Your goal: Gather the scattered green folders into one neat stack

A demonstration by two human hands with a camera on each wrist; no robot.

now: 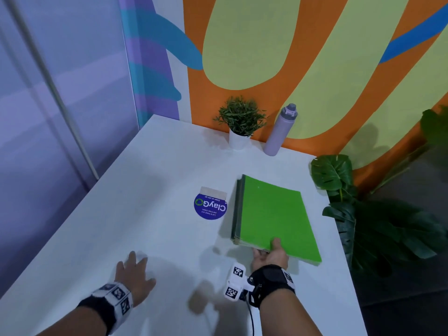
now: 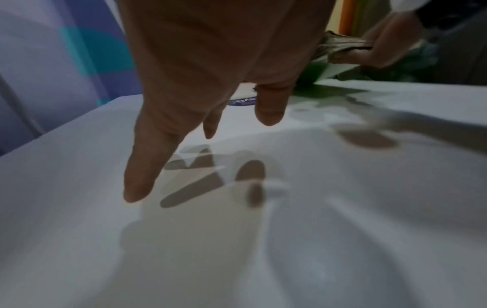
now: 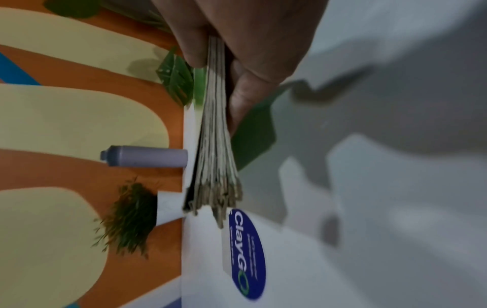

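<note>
A stack of green folders [image 1: 274,214] is at the right side of the white table [image 1: 150,214], its near edge lifted off the surface. My right hand [image 1: 270,254] grips that near edge, thumb on top and fingers underneath. In the right wrist view the stacked folder edges [image 3: 216,145] fan out from between thumb and fingers [image 3: 246,98]. My left hand [image 1: 135,275] hovers just above the bare table at the lower left, fingers spread and holding nothing. The left wrist view shows its straight fingers [image 2: 147,158] over their shadow.
A round blue sticker [image 1: 210,206] lies left of the stack. A small potted plant [image 1: 240,122] and a lilac bottle [image 1: 281,130] stand by the painted back wall. Large leafy plants [image 1: 363,209] crowd the table's right edge.
</note>
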